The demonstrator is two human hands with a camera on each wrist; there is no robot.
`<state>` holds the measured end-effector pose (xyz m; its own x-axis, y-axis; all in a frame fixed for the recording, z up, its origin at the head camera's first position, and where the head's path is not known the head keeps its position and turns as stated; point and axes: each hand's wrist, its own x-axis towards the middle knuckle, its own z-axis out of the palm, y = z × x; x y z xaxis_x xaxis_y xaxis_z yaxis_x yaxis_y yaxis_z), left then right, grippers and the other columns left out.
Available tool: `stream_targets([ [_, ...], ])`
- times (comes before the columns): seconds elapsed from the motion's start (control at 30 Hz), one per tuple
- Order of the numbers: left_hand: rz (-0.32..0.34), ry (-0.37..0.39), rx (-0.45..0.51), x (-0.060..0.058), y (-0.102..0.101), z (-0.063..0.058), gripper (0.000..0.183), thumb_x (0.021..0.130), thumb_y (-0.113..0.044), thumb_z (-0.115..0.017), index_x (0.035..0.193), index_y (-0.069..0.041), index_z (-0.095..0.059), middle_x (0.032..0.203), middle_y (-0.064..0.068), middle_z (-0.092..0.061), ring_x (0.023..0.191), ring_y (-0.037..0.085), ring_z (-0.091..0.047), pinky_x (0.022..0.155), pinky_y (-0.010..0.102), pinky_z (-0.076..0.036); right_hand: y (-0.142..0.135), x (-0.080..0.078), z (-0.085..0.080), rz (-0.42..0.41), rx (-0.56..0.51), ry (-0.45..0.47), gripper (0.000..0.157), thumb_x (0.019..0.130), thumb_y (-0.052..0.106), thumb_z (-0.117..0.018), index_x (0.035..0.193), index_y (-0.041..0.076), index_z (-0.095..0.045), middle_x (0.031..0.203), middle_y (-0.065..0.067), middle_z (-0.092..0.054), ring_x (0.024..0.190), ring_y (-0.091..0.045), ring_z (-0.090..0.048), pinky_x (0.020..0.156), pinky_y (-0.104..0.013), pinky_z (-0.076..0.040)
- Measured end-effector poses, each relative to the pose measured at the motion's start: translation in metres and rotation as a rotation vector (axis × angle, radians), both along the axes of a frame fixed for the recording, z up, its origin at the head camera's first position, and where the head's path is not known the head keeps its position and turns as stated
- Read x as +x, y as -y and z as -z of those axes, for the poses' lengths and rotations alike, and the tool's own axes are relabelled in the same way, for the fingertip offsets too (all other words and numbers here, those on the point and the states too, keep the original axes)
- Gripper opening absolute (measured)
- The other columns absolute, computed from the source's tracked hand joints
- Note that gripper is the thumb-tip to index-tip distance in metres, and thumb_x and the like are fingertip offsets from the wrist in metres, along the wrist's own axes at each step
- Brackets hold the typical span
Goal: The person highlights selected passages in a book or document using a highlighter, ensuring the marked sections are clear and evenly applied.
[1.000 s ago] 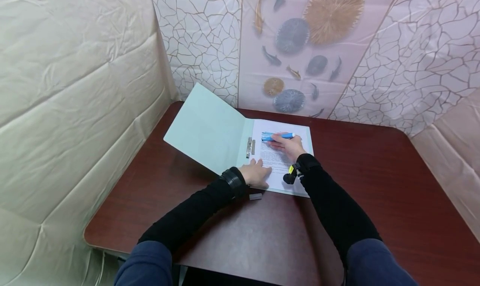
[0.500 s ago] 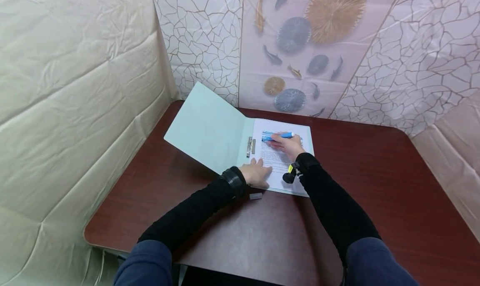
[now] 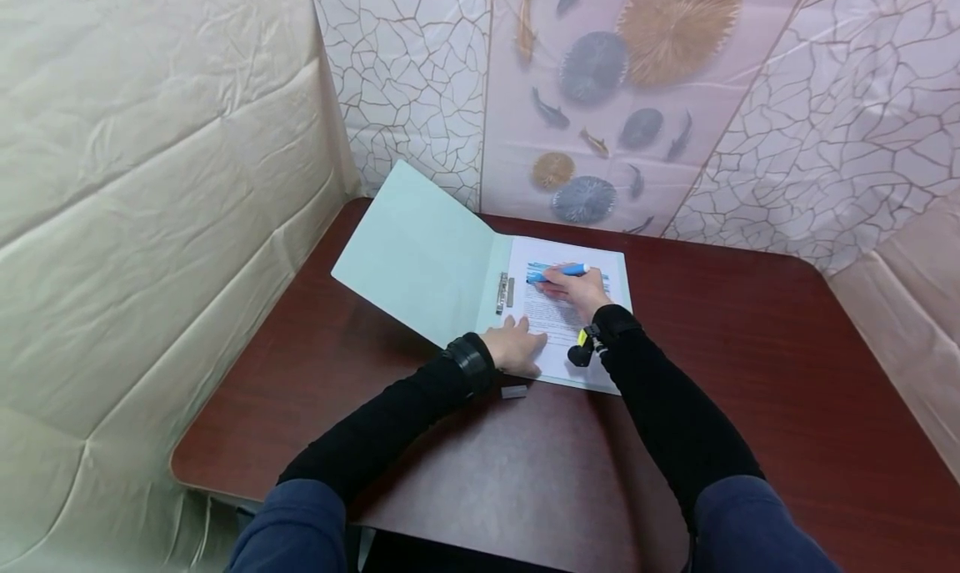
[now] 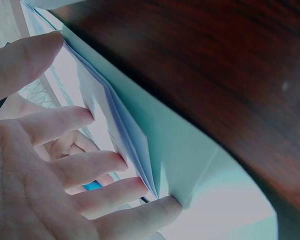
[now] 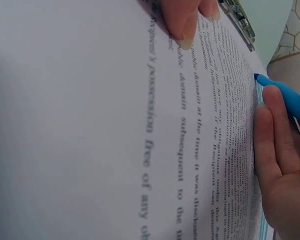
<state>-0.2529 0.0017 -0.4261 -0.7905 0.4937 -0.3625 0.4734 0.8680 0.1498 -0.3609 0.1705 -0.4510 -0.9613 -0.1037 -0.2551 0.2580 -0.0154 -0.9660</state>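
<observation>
A pale green folder [image 3: 416, 248] lies with its cover raised to the left. Printed sheets [image 3: 564, 364] rest on its right side, beside a metal clip [image 3: 500, 294] at the spine. My right hand [image 3: 583, 291] pinches a blue highlighter [image 5: 285, 95], its tip down at the upper left of the text. Blue strokes [image 3: 537, 266] run across the upper lines, partly hidden by that hand. Spread fingers of my left hand [image 3: 513, 347] rest on the lower left of the page; in the left wrist view they reach across the edges of the sheets [image 4: 125, 135].
A small grey block [image 3: 513, 392] lies on the brown table [image 3: 750, 348] just below the folder's front edge. Patterned cloth [image 3: 585, 98] hangs behind the table, and pale cloth [image 3: 165, 223] covers the left side.
The head view has shifted slightly. Both hands, the highlighter and the folder keep nearly the same places relative to one another.
</observation>
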Motion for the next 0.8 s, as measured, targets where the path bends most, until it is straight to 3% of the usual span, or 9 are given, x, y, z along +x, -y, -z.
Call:
stream_targets([
  [0.27, -0.003, 0.01, -0.004, -0.001, -0.001, -0.001, 0.067, 0.092, -0.041, -0.06, 0.151, -0.023, -0.034, 0.159, 0.018, -0.024, 0.146, 0.039, -0.022, 0.108, 0.054, -0.037, 0.005, 0.0, -0.004, 0.048, 0.158, -0.042, 0.033, 0.088, 0.019, -0.07, 0.115, 0.003, -0.062, 0.087, 0.0, -0.073, 0.093, -0.016, -0.073, 0.089, -0.031, -0.055],
  [0.5, -0.007, 0.003, -0.008, -0.001, -0.001, -0.001, 0.067, 0.092, -0.041, -0.06, 0.151, -0.022, -0.034, 0.159, 0.017, -0.023, 0.146, 0.039, -0.022, 0.107, 0.054, -0.039, 0.012, 0.004, -0.012, 0.066, 0.318, -0.105, 0.025, 0.088, 0.022, -0.07, 0.108, 0.007, -0.067, 0.089, -0.006, -0.076, 0.083, -0.015, -0.073, 0.077, -0.027, -0.056],
  [0.8, -0.007, -0.004, -0.008, 0.0, -0.001, 0.001, 0.068, 0.091, -0.041, -0.06, 0.151, -0.022, -0.034, 0.159, 0.018, -0.024, 0.146, 0.039, -0.023, 0.107, 0.054, -0.039, 0.012, 0.0, -0.006, 0.072, 0.414, -0.104, 0.029, 0.088, 0.027, -0.07, 0.109, 0.008, -0.066, 0.101, -0.014, -0.074, 0.091, -0.022, -0.072, 0.083, -0.031, -0.054],
])
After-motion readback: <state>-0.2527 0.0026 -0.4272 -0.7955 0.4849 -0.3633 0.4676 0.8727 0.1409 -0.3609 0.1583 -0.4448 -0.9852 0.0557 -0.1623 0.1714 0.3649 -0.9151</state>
